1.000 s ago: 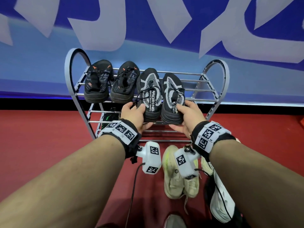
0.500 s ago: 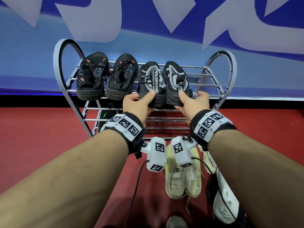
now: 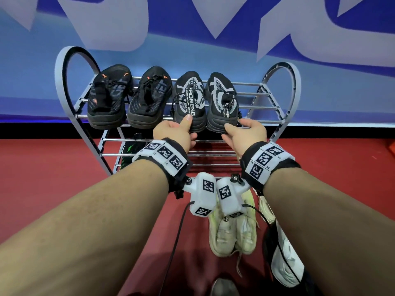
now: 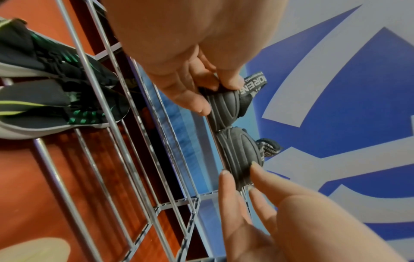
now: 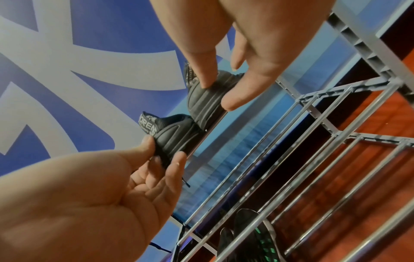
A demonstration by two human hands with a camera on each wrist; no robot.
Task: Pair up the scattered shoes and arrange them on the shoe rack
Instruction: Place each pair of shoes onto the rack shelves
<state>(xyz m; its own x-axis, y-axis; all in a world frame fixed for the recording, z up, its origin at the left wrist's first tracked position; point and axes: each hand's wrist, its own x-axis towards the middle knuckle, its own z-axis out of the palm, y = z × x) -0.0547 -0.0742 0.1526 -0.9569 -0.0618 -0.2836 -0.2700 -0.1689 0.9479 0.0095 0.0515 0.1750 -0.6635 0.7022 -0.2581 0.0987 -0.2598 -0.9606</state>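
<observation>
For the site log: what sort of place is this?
Probably an indoor staged or exhibition-like space rather than a home: a metal shoe rack stands on red carpet before a wall-sized blue-and-white printed banner, with loose shoes on the floor.

The black-and-white shoe (image 3: 189,101) reads "PRORENG" along its strap.

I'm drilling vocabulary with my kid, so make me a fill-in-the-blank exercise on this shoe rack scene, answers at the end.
The shoe rack carries ____ shoes on its top shelf. The left hand and right hand each pinch a black-and-white shoe by its ____. The black pair at the shelf's left end has ____ accents. The cream sneakers lie on the ____ floor.
Missing words: four, heel, orange, red.
</observation>
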